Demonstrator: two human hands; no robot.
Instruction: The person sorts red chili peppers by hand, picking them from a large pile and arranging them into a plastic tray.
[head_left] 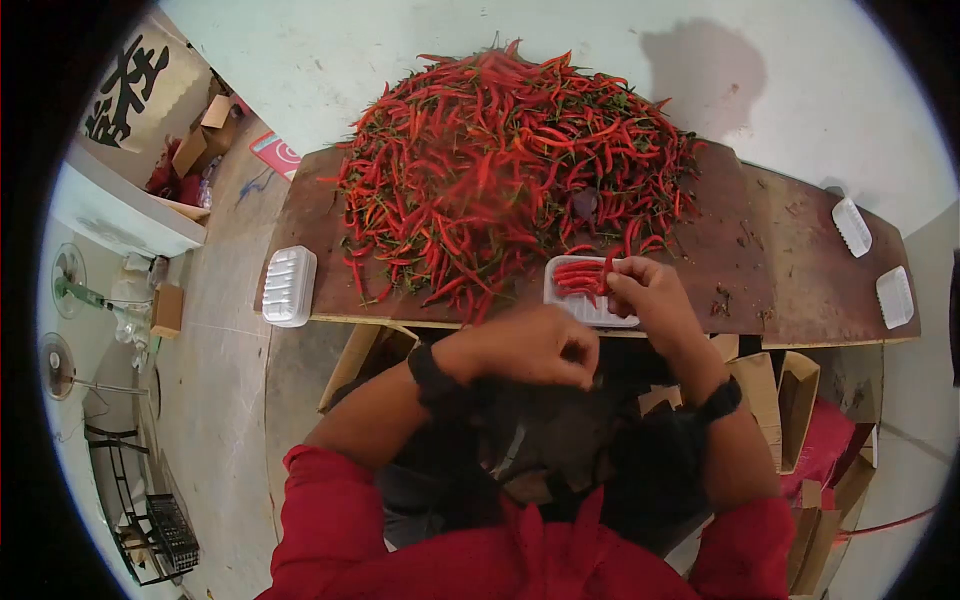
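A big heap of red chillies (505, 170) with green stems covers the middle of a brown wooden board (770, 270). At the board's near edge lies a white foam tray (572, 300) with a few red chillies in it. My right hand (655, 300) rests over the tray's right side, fingers pinched on a red chilli (607, 275). My left hand (535, 345) hovers just below the tray, at the board's edge, fingers curled; nothing shows in it. Both wrists wear black bands.
A stack of empty white trays (289, 285) sits at the board's left end, and two more trays (852, 225) (894, 296) lie at its right end. Cardboard boxes (790, 400) stand below the board on the right. Fans (70, 285) and a wire rack stand at far left.
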